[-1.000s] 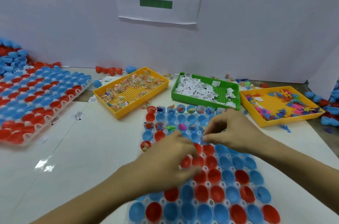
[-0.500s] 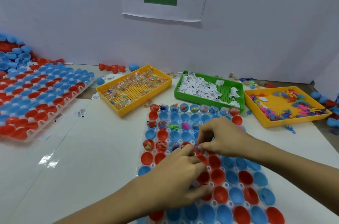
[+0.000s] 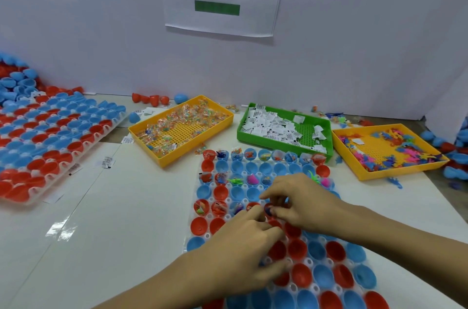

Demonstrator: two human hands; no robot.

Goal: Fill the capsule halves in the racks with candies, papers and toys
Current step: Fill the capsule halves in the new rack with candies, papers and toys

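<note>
Two hands worked over the near rack [image 3: 326,265] of red and blue capsule halves on the counter [image 3: 121,220]. Behind that rack stood the candy tray [image 3: 141,131], paper tray [image 3: 286,143] and toy tray [image 3: 359,172]. Over its middle, the right hand [image 3: 304,202] pinched a small dark toy [image 3: 268,210], while the left hand [image 3: 243,250] had curled fingers, contents unclear.

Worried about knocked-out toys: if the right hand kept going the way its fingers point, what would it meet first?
Probably the left hand: the right hand points left and slightly down over the rack, fingertips nearly meeting the left's. Depth is unclear.
</note>
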